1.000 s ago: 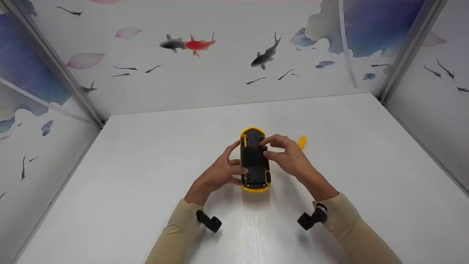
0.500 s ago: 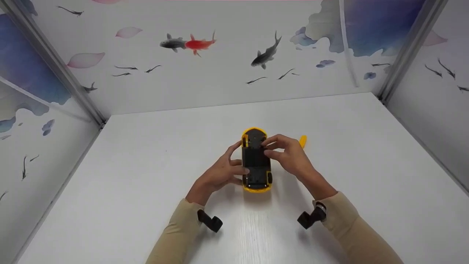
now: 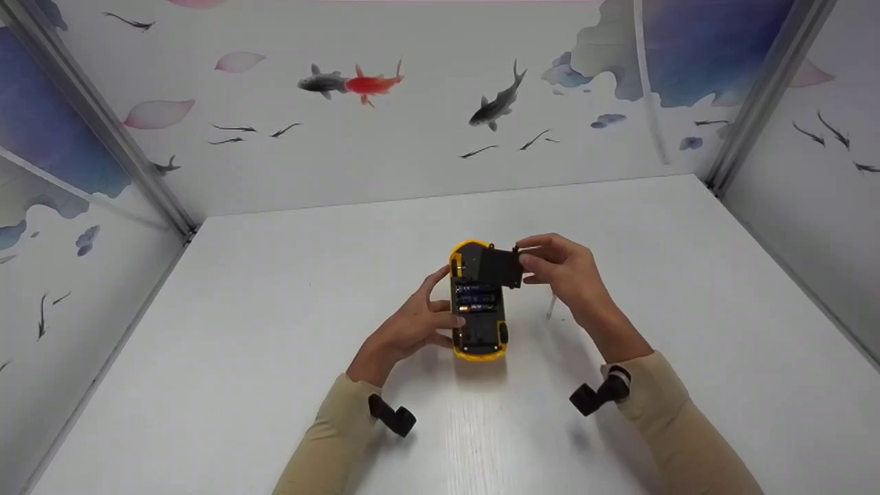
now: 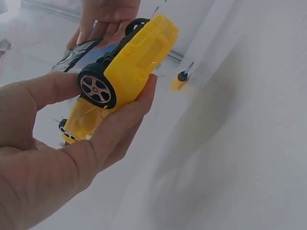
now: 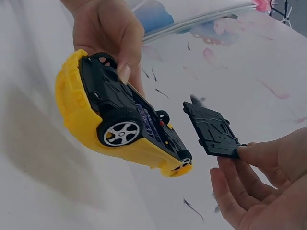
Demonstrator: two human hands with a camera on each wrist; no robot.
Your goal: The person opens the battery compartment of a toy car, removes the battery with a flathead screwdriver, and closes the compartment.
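My left hand (image 3: 412,320) grips a yellow toy car (image 5: 74,98) by its side, thumb on the black underside. The car is held above the table, wheels toward the head camera. Its battery compartment lies uncovered, with several dark blue batteries (image 3: 476,300) side by side in it. Between thumb and fingers, my right hand (image 3: 567,271) pinches the black battery cover (image 5: 211,127) by one edge. In the right wrist view the cover is apart from the car; from the head it overlaps the car's upper right part.
A screwdriver (image 4: 180,80) with a yellow handle lies on the white table (image 3: 309,289), mostly hidden behind my right hand in the head view. White panels printed with fish (image 3: 498,106) and petals stand around the back and sides.
My right hand has lifted the battery cover off the car and moved it up and to the right, exposing the batteries. My left hand keeps its grip on the car, nearly still.
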